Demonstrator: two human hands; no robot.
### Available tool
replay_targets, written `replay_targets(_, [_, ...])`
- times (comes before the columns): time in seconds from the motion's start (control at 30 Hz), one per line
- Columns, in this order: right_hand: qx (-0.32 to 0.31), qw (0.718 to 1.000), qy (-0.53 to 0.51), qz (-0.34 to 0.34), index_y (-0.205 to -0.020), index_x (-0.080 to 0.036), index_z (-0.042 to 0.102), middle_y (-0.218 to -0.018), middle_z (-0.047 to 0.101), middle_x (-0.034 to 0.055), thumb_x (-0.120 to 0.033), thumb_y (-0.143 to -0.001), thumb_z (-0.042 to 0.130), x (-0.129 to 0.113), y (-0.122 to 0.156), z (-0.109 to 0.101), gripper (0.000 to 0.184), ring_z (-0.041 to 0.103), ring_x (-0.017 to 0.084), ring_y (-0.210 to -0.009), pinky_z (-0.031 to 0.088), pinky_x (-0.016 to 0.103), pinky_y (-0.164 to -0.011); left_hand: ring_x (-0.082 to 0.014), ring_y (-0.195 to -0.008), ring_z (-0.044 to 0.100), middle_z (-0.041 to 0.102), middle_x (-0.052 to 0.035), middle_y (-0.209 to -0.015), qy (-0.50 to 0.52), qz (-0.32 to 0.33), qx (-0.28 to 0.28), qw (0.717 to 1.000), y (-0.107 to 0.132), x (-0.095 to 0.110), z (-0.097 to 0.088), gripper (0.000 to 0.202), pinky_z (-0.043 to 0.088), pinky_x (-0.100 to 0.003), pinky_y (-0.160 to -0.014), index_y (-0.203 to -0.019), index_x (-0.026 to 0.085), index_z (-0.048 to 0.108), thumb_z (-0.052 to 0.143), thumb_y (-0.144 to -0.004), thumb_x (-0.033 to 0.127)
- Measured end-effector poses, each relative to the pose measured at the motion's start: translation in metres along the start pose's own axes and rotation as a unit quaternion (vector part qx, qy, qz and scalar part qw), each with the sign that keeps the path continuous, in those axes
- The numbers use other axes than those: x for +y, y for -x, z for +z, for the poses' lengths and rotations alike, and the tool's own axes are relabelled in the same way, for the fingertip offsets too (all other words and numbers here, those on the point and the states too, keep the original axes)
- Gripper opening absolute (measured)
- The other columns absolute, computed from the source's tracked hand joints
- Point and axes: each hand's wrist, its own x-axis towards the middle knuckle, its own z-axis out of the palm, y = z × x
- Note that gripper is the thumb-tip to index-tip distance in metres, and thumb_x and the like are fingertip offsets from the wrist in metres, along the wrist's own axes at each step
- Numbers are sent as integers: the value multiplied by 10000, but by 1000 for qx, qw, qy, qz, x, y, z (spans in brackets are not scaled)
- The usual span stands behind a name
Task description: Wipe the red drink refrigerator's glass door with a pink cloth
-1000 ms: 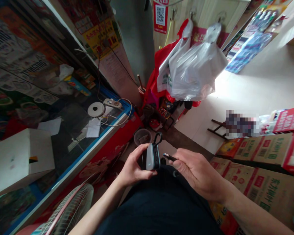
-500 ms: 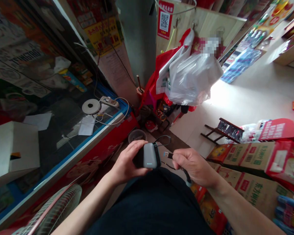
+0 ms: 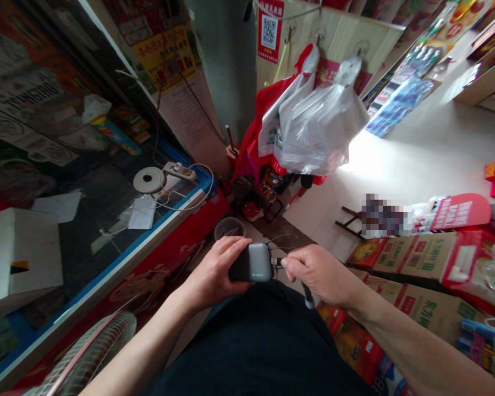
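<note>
My left hand (image 3: 221, 269) is closed around a small grey and black box-shaped device, which looks like a power bank (image 3: 259, 263). Its right end faces my other hand. Between thumb and fingers, my right hand (image 3: 313, 273) pinches a USB plug (image 3: 275, 262) whose metal tip points at that end. The tip is very close to the device; whether it touches or has entered a port I cannot tell. A thin black cable (image 3: 291, 235) loops above the plug. Below my right hand hangs a dark piece with a grey end (image 3: 309, 301).
On the left, a glass-topped counter (image 3: 107, 181) with a blue edge holds a white roll (image 3: 148, 180), a power strip (image 3: 180, 170) and a white box (image 3: 22, 258). A fan (image 3: 94, 352) stands below. Plastic bags (image 3: 313, 126) hang ahead; cartons (image 3: 421, 258) are stacked at right.
My right hand has brought the USB plug left, up to the device's right end. The plug has turned so its other face shows. My left hand keeps its hold, and the view has shifted slightly.
</note>
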Motion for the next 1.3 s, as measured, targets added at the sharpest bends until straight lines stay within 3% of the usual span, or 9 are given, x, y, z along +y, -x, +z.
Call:
replay_targets(0.3, [-38,999,34,5,-658,-200,699,-632,650,-21,-332,-997,522,11,-4,-3,405,577,122,-622,348,283,-640,-317,-1273,650,677,-167,-1407,-11,21,-30,999,-6,9,6,816,558,-489,-1108,-1499,178,539,895,-768,240])
replay_targets(0.5, [-53,998,22,19,-654,-190,692,-621,629,-18,-294,-994,534,23,-4,4,389,566,128,-627,340,290,-641,-320,-1237,650,673,-176,-1397,-23,47,-48,998,-8,7,16,782,568,-471,-1063,-1487,184,542,877,-784,253])
replay_targets(0.63, [-75,995,-66,16,-788,-170,707,-646,527,-54,-457,-1005,656,35,6,-7,363,453,109,-624,299,270,-600,-320,-1257,649,670,-168,-1413,-19,50,-61,997,-22,7,17,780,568,-484,-1075,-1498,201,529,871,-800,270])
replay_targets(0.77, [-79,973,-216,-4,-884,-170,652,-723,529,-65,-714,-869,823,59,20,-14,570,447,92,-628,343,217,-564,-322,-1293,661,673,-161,-1426,-11,53,-66,996,-41,16,17,789,571,-504,-1109,-1511,218,534,858,-793,254])
replay_targets(0.9, [30,914,-404,-17,-972,-228,537,-604,530,-108,-876,-782,800,87,27,9,725,464,93,-449,387,202,-442,-312,-1316,683,670,-145,-1447,25,25,-90,995,-56,21,26,750,581,-471,-1128,-1479,227,581,842,-776,243])
replay_targets(1.0, [182,861,-473,-35,-926,-275,413,-531,479,-140,-845,-794,824,105,31,38,715,463,94,-393,348,176,-399,-313,-1307,697,684,-127,-1440,56,-8,-120,991,-65,20,42,747,584,-450,-1124,-1444,241,616,828,-728,212])
replay_targets(1.07, [239,840,-486,-40,-972,-271,428,-572,485,-142,-810,-830,822,114,37,55,682,473,86,-392,328,165,-390,-301,-1291,705,696,-107,-1419,83,-24,-153,984,-71,22,55,740,581,-430,-1119,-1427,252,632,806,-709,193])
replay_targets(1.17, [293,836,-463,-38,-1169,-243,512,-668,542,-105,-788,-948,699,125,52,73,617,506,85,-414,329,167,-400,-285,-1258,715,716,-84,-1377,129,-38,-214,968,-82,28,72,714,579,-404,-1100,-1402,261,655,775,-702,189])
replay_targets(1.3, [339,846,-412,-25,-1324,-238,586,-773,577,-40,-733,-1043,574,142,72,75,569,592,135,-582,509,236,-526,-312,-1258,711,733,-89,-1362,172,-46,-264,948,-107,37,91,701,565,-428,-1116,-1380,256,674,788,-689,254])
